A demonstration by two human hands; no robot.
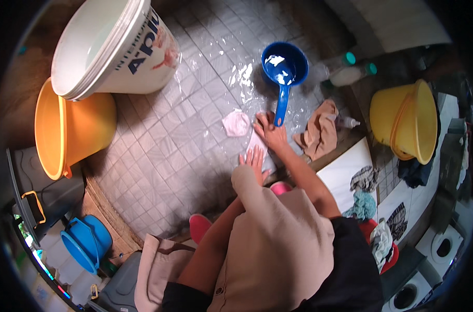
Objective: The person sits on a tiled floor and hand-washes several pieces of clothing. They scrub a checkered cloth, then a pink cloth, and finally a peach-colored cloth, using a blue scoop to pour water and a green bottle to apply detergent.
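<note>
A small pale pink cloth (257, 141) lies on the wet tiled floor. My left hand (255, 162) rests on its near part, palm down with fingers apart. My right hand (271, 130) is at its far end, fingers bent; whether they grip the cloth is hidden. Just beyond, a blue plastic dipper (284, 64) stands with its handle reaching over my right hand. Left of the cloth lies a bunched pale pink cloth (236, 124). A crumpled tan cloth (321, 128) and a small bottle with a white nozzle (347, 122) lie to the right.
A large white bucket (158, 62) and an orange bucket (90, 124) stand at left, a blue bucket (98, 236) lower left. At right are a yellow bucket (392, 113), green-capped bottles (347, 75) and rumpled cloths (363, 204). A pink shoe (199, 228) shows below.
</note>
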